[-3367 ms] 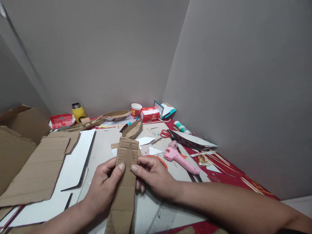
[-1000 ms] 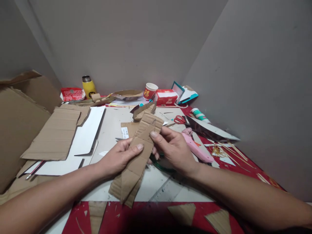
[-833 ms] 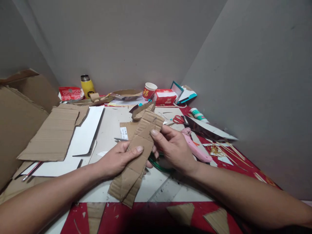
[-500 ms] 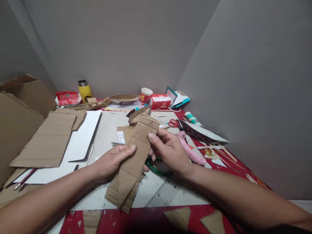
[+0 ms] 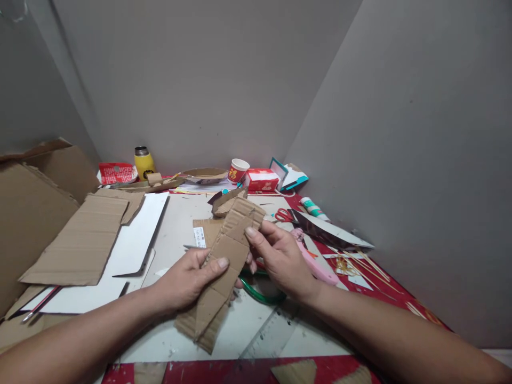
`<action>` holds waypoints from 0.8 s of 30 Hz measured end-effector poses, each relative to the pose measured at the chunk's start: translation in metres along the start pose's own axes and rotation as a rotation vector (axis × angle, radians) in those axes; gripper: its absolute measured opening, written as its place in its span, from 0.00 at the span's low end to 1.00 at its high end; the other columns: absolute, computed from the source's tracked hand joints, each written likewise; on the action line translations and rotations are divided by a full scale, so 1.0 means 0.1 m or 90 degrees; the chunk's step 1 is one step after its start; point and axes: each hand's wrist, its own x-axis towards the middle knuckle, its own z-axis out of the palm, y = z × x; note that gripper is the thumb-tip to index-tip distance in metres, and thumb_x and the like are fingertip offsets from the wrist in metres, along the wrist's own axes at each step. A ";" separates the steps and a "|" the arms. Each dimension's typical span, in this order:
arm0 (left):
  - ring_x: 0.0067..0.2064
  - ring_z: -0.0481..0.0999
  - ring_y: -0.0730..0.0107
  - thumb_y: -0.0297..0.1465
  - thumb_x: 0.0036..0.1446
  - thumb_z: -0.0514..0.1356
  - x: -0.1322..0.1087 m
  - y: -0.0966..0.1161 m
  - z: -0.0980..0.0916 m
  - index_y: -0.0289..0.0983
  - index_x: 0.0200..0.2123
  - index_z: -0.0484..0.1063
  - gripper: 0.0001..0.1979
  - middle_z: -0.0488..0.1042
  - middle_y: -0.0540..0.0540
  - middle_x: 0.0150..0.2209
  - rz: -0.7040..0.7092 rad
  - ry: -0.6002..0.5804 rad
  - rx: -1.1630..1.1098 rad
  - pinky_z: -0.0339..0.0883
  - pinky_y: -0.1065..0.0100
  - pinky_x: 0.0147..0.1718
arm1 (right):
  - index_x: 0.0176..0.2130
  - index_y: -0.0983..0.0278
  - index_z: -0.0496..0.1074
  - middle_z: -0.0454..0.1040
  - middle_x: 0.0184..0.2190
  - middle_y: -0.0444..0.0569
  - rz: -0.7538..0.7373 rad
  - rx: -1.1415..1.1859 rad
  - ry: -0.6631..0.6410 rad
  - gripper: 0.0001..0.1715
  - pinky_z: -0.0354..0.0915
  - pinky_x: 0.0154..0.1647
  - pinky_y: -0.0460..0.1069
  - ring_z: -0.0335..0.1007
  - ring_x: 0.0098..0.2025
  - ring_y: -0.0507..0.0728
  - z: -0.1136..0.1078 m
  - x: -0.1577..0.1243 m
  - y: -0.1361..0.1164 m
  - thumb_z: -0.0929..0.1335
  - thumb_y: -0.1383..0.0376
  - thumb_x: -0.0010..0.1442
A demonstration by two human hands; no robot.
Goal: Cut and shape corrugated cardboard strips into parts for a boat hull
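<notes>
Both hands hold a long, creased strip of brown cardboard (image 5: 232, 248) tilted above the table, its lower end overlapping a second layer. My left hand (image 5: 196, 274) grips its left edge near the middle, thumb on top and fingers behind. On the upper right edge, my right hand (image 5: 280, 256) pinches it between thumb and fingers. Under the right hand lies a green ring (image 5: 260, 293), perhaps a tape roll, partly hidden. A transparent ruler (image 5: 272, 330) rests on the white sheet below. Behind the strip are a curved cardboard piece (image 5: 228, 202) and a labelled cardboard scrap (image 5: 210, 226).
Cardboard sheets (image 5: 80, 240) and a large cardboard box (image 5: 32, 208) stand at left. Red-handled scissors (image 5: 283, 215), a pink tool (image 5: 326, 273) and thin sticks (image 5: 372, 261) lie at right. A yellow bottle (image 5: 144, 164), paper cup (image 5: 239, 169) and red box (image 5: 262, 180) line the back.
The view has tilted slightly upward, so the table sits lower in the picture. My left thumb has shifted a little to the right on the strip; both hands keep hold of it.
</notes>
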 end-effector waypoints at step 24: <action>0.26 0.68 0.73 0.49 0.56 0.61 -0.04 -0.13 0.12 0.32 0.37 0.75 0.24 0.75 0.44 0.28 0.041 0.083 0.041 0.63 0.71 0.26 | 0.37 0.65 0.67 0.66 0.19 0.38 -0.064 0.022 -0.015 0.24 0.60 0.14 0.39 0.60 0.16 0.45 0.03 0.00 0.04 0.65 0.46 0.61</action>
